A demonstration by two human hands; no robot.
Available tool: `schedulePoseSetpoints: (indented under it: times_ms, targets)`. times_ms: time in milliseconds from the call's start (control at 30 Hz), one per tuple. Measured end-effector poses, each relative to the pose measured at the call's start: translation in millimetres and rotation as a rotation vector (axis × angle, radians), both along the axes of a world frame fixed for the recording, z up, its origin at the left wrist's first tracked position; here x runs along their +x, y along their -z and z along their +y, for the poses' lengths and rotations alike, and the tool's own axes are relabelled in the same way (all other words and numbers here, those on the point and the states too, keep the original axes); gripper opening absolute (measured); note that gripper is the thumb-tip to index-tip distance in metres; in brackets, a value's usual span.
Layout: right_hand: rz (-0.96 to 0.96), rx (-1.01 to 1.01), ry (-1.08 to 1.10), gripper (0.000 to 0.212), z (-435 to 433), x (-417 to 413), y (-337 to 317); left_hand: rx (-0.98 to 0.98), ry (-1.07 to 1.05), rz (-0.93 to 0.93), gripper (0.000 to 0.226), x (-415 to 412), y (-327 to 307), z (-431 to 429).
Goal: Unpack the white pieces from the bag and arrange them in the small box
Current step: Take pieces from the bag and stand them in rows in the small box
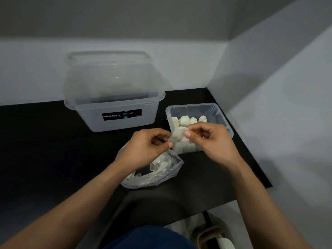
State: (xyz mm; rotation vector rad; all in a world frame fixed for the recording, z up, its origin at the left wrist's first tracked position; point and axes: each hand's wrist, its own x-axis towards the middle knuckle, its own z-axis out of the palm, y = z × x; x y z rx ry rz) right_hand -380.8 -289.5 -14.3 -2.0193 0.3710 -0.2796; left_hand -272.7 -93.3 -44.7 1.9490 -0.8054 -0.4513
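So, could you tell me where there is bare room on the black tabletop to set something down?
The black tabletop is bare left of the large clear plastic tub and crumpled clear plastic bag, and in front of the small clear box. It is crowded between those three.

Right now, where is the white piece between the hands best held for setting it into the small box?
Probably its top edge, pinched from above, near where the right hand holds it. The white piece is thin and flat, and the pieces already in the small box stand on edge, so it can slide down beside them.
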Motion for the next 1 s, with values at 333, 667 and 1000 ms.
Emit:
schedulePoseSetpoints:
  times_ms: [333,667,1000]
  targets:
    - [0.177,-0.185,0.130,0.011,-109,71,31,0.519,-0.023,-0.585,0.065,9,25,-74]
    - [0.541,-0.279,-0.033,0.012,-126,124,98,0.601,-0.081,-0.586,0.064,8,32,-82]
    - [0.387,-0.338,0.088,0.011,-116,110,83,0.515,-0.059,-0.527,0.065,11,27,-69]
